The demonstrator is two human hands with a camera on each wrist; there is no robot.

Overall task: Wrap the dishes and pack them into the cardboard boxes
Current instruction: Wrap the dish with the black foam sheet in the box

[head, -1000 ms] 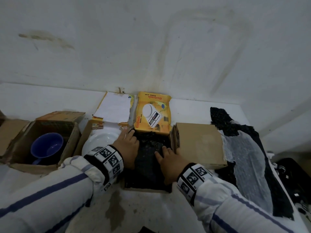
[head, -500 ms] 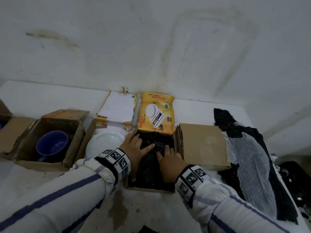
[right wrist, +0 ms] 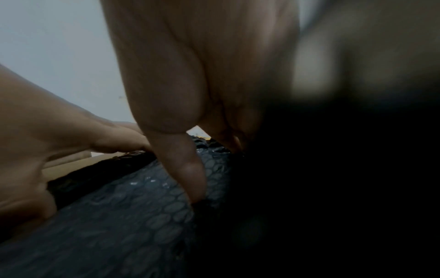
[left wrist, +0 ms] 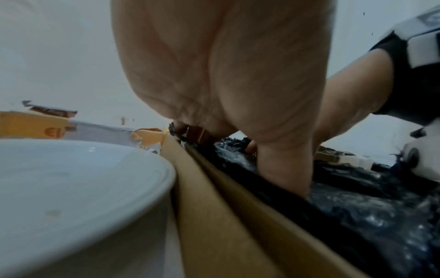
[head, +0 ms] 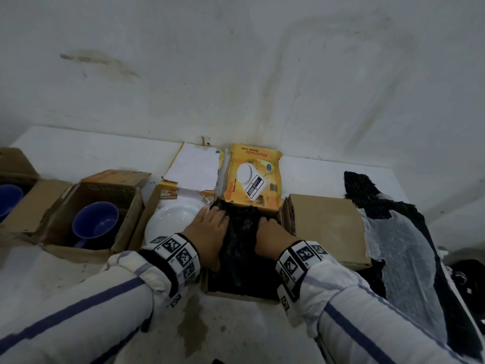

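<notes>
A bundle in black bubble wrap (head: pixel 244 253) fills the middle cardboard box (head: pixel 236 295), whose yellow kitchen-scale flap (head: pixel 252 179) stands open at the far side. Both hands lie on the bundle. My left hand (head: pixel 214 222) presses its left half, fingertips at the far edge, and its thumb (left wrist: pixel 283 169) pushes into the wrap (left wrist: pixel 357 206). My right hand (head: pixel 267 227) presses the right half, with its thumb (right wrist: pixel 188 169) dug into the wrap (right wrist: pixel 119 216). A bare white plate (head: pixel 173 219) (left wrist: pixel 71 188) lies in the box just left of this one.
A blue cup (head: pixel 95 224) sits in an open box (head: pixel 78 250) further left, and another blue dish (head: pixel 9 198) shows at the far left edge. A brown flap (head: pixel 325 227) lies flat to the right. Loose black and clear bubble wrap (head: pixel 401 250) is piled at the right.
Both hands have slid forward along the black bundle toward its far edge. The left thumb has drawn in. The bundle stays in the box.
</notes>
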